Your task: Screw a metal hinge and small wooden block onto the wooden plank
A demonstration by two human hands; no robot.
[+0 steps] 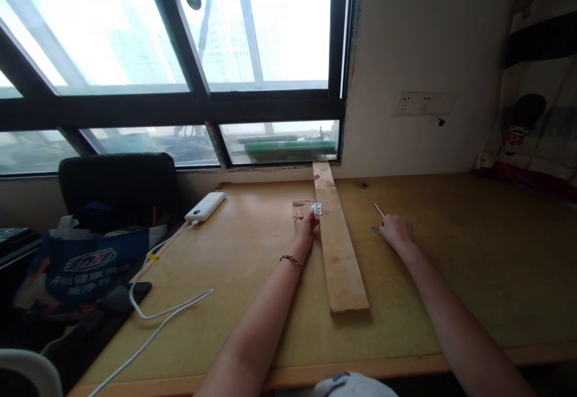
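Observation:
A long wooden board (pixel 340 247) lies lengthwise on the table. Against its left side rests a small wooden piece (pixel 300 207), and a metal hinge (pixel 317 208) spans the joint between them. My left hand (pixel 306 226) is closed at the hinge, its fingertips on the hinge and the near edge of the small piece. To the right of the board, my right hand (pixel 397 231) is wrapped round a screwdriver (pixel 379 209), whose thin metal shaft points up and left; the fist hides its handle. Several screws (pixel 375 230) lie beside this hand.
A white power bank (pixel 205 206) with a white cable sits on the left of the wooden table (pixel 252 325). Beyond the left edge stand a black chair (pixel 119 184) and a blue bag (pixel 85 271). The board's far end reaches the window wall.

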